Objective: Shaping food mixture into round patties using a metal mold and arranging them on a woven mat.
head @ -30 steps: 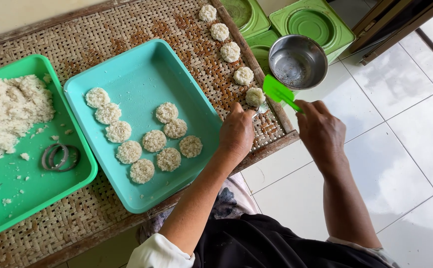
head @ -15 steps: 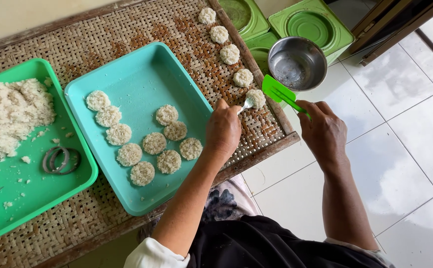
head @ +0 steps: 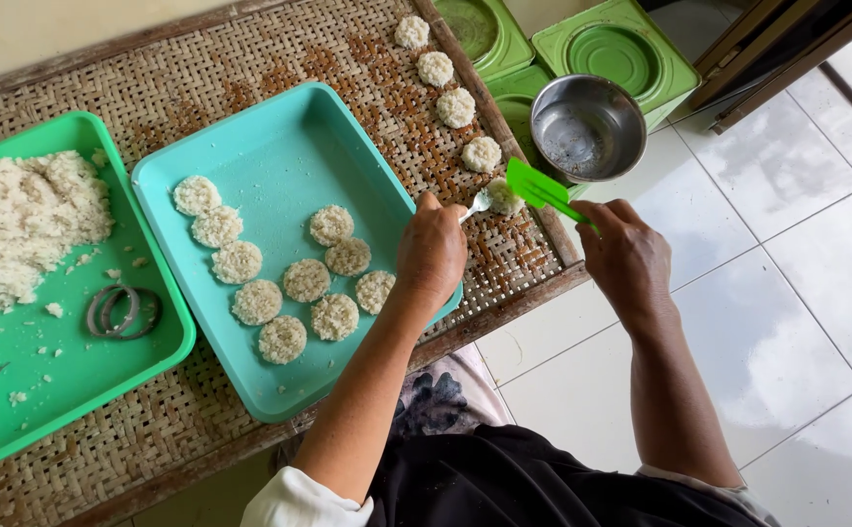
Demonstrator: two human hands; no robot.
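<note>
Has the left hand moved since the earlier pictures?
Yes. The left hand has shifted left along the mat's wooden edge, toward the turquoise tray.

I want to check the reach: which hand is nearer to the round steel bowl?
Right. The right hand, holding a green spatula, is just below the round steel bowl; the left hand is farther left, over the teal tray's edge.
</note>
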